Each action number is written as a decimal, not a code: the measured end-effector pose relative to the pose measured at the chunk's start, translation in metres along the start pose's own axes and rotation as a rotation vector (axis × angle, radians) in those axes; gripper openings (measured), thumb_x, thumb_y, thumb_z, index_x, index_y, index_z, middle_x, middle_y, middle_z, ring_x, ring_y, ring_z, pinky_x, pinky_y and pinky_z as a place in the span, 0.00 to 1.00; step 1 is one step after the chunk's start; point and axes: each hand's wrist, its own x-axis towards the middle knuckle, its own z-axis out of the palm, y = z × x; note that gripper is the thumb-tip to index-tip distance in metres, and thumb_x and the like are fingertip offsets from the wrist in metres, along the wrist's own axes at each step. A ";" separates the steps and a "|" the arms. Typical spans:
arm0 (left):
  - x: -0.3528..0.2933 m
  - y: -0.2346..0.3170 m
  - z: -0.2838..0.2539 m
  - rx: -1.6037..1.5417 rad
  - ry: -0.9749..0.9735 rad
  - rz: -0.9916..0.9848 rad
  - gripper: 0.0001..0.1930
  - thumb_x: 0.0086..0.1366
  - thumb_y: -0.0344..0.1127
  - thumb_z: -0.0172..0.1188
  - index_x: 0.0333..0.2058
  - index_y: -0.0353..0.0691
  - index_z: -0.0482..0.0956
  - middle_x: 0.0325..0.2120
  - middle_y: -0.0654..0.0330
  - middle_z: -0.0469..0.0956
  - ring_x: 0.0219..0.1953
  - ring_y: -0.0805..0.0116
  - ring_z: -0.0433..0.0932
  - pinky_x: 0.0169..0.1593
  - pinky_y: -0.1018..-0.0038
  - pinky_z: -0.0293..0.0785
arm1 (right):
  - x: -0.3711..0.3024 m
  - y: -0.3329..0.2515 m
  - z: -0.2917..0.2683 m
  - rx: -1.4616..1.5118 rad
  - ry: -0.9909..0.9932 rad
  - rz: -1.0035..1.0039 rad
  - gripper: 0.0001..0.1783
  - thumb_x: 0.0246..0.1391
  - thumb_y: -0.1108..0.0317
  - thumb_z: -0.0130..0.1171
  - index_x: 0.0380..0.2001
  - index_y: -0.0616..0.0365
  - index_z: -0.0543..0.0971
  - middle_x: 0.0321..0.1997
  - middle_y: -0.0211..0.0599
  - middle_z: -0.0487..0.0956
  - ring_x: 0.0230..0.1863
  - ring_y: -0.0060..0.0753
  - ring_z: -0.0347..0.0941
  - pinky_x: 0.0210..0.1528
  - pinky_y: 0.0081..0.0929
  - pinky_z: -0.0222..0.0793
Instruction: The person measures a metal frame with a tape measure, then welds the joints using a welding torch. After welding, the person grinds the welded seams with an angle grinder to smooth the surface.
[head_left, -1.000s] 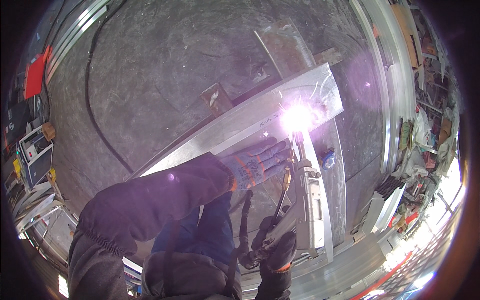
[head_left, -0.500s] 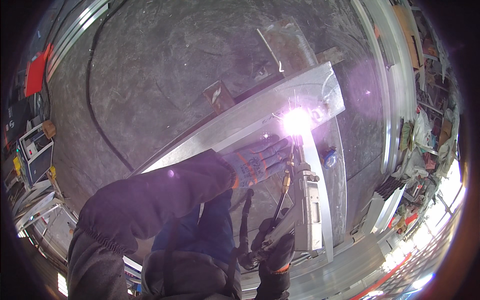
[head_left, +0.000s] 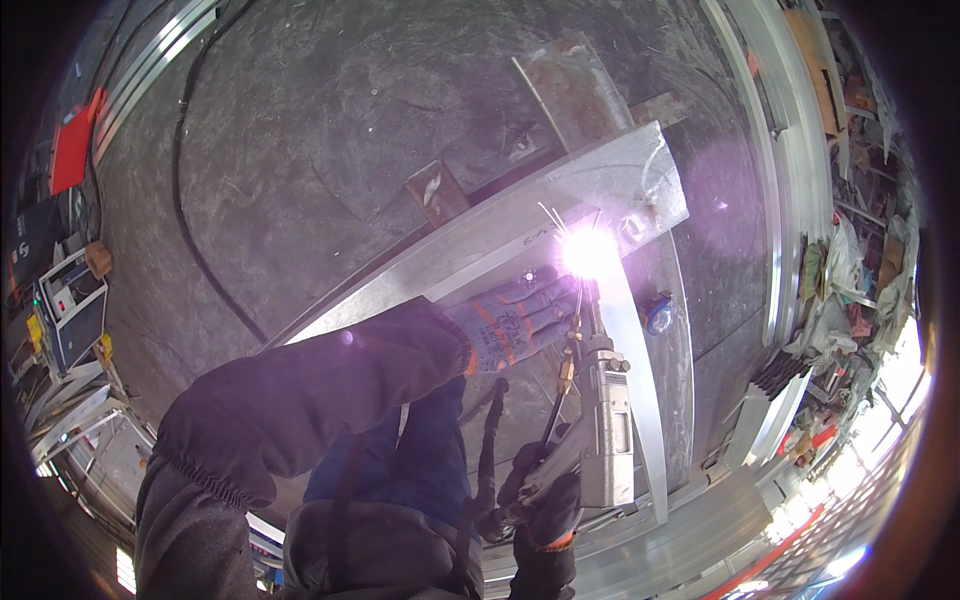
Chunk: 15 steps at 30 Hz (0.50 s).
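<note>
Head view: the right gloved hand (head_left: 545, 497) has its grip wrapped around a welding torch (head_left: 607, 425), whose front end points into a glaring arc (head_left: 588, 252) at a silver metal bar (head_left: 500, 230). The left gloved hand (head_left: 505, 330), fingers outstretched, lies just beside the torch.

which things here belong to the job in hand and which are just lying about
In use, it seems:
silver torch, in the right hand
left hand, fingers outstretched beside the torch
long metal piece and narrow metal strip, by the bright glow

Apparently lying about:
round blue item
red object, far left
crumpled plastic, right
</note>
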 end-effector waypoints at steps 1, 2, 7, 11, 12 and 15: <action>0.000 -0.001 -0.001 -0.001 0.002 0.000 0.29 0.72 0.41 0.41 0.70 0.47 0.55 0.72 0.56 0.53 0.74 0.53 0.50 0.76 0.55 0.43 | -0.001 -0.003 0.002 0.003 0.006 0.017 0.44 0.55 0.27 0.52 0.47 0.64 0.73 0.27 0.36 0.75 0.15 0.27 0.69 0.15 0.22 0.64; 0.000 -0.001 -0.002 -0.002 0.000 -0.001 0.29 0.72 0.41 0.41 0.70 0.47 0.55 0.72 0.56 0.53 0.74 0.53 0.50 0.76 0.55 0.43 | -0.002 -0.007 0.005 0.015 -0.034 0.034 0.44 0.55 0.27 0.52 0.47 0.64 0.73 0.26 0.36 0.75 0.15 0.27 0.69 0.15 0.22 0.64; 0.001 -0.004 -0.003 0.005 -0.004 -0.008 0.29 0.72 0.41 0.41 0.70 0.48 0.55 0.72 0.57 0.53 0.74 0.53 0.50 0.76 0.56 0.43 | -0.009 -0.051 0.030 0.044 -0.128 0.064 0.47 0.53 0.24 0.51 0.44 0.66 0.72 0.20 0.36 0.74 0.13 0.27 0.68 0.14 0.22 0.63; 0.003 -0.003 0.006 -0.050 0.014 -0.018 0.29 0.72 0.40 0.41 0.70 0.48 0.55 0.72 0.57 0.53 0.74 0.54 0.50 0.76 0.56 0.43 | -0.002 -0.083 0.052 0.076 -0.111 -0.012 0.47 0.54 0.23 0.48 0.39 0.68 0.73 0.19 0.37 0.74 0.13 0.27 0.69 0.15 0.21 0.64; 0.004 -0.003 0.008 -0.010 -0.042 0.011 0.32 0.70 0.44 0.40 0.71 0.43 0.53 0.72 0.55 0.53 0.74 0.50 0.49 0.75 0.53 0.41 | 0.004 -0.089 0.054 0.089 -0.198 -0.038 0.47 0.57 0.27 0.47 0.50 0.69 0.71 0.24 0.39 0.75 0.16 0.27 0.70 0.17 0.21 0.66; 0.004 -0.002 0.014 -0.085 0.036 -0.013 0.31 0.70 0.44 0.42 0.70 0.43 0.57 0.71 0.54 0.56 0.74 0.50 0.50 0.75 0.54 0.42 | 0.016 -0.097 0.060 0.087 -0.176 -0.081 0.45 0.61 0.32 0.47 0.62 0.64 0.61 0.31 0.42 0.75 0.19 0.27 0.72 0.18 0.23 0.69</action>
